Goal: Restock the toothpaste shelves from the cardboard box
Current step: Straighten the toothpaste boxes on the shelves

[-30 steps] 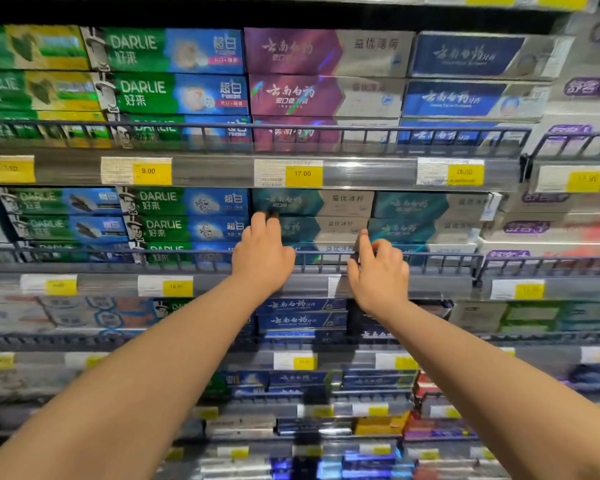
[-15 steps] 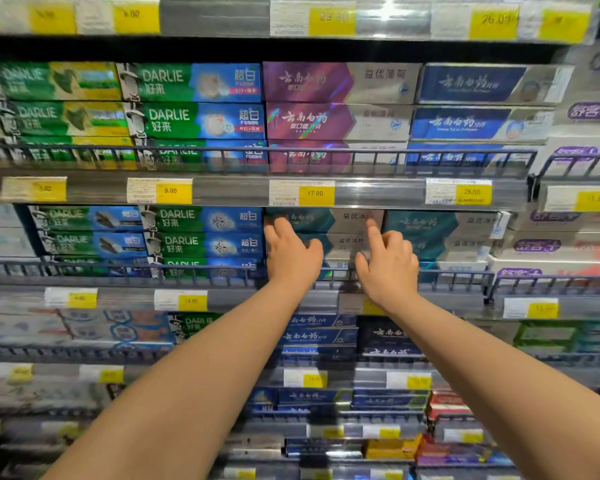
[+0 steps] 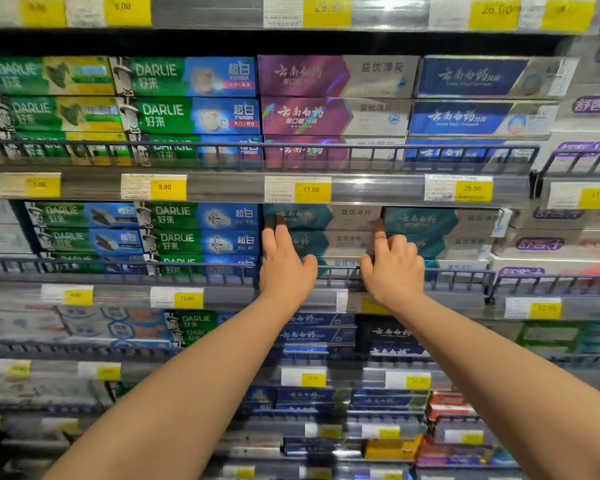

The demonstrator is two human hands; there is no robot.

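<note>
A stack of teal toothpaste boxes [image 3: 347,241] lies behind the wire rail [image 3: 340,271] of the middle shelf. My left hand [image 3: 284,268] rests flat on the stack's left end, fingers stretched up to the top box. At the stack's right end is my right hand [image 3: 394,268], index finger pointing up along the gap to the neighbouring teal stack [image 3: 440,221] and the other fingers curled. Neither hand holds a box. The cardboard box is out of view.
Green and blue Darlie boxes [image 3: 201,240] fill the shelf to the left, white and purple boxes [image 3: 551,242] to the right. Purple boxes [image 3: 333,95] and blue boxes [image 3: 482,98] sit one shelf up. Yellow price tags [image 3: 310,189] line each shelf edge. Lower shelves hold more boxes.
The shelves have slid down in view as my head tilted up. Both hands stayed on the teal stack, fingertips creeping slightly higher up it.
</note>
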